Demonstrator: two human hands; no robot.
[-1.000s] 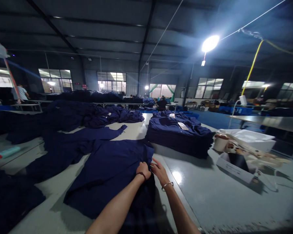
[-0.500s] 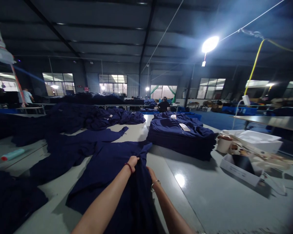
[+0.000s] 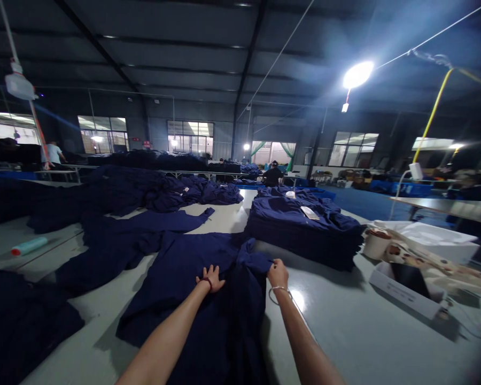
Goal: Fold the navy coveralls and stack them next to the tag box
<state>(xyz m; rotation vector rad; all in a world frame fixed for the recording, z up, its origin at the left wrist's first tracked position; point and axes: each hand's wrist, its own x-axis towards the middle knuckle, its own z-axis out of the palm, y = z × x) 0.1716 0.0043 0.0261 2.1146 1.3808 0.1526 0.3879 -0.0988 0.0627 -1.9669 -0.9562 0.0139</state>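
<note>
A navy work garment (image 3: pixel 192 283) lies spread on the pale grey table (image 3: pixel 324 326), with a bunched fold (image 3: pixel 252 256) at its right edge. My left hand (image 3: pixel 211 278) rests flat on the cloth, fingers apart, a dark red cord around the wrist. Over at the garment's right edge, my right hand (image 3: pixel 278 274) grips the fold and pulls it out over the table. A silver bangle circles that wrist. Part of the garment below the hands lies in shadow.
A tall stack of folded navy garments (image 3: pixel 304 238) with a white label (image 3: pixel 310 213) on top stands beyond my right hand. Further navy garments (image 3: pixel 116 240) lie to the left, and a teal roll (image 3: pixel 29 246) lies there. A cup (image 3: pixel 375 244) and boxes (image 3: pixel 404 291) stand right.
Both hands held the gathered cloth together before. Now they are apart: the left hand has let go and lies flat, and the right hand has moved right, drawing the fold outward.
</note>
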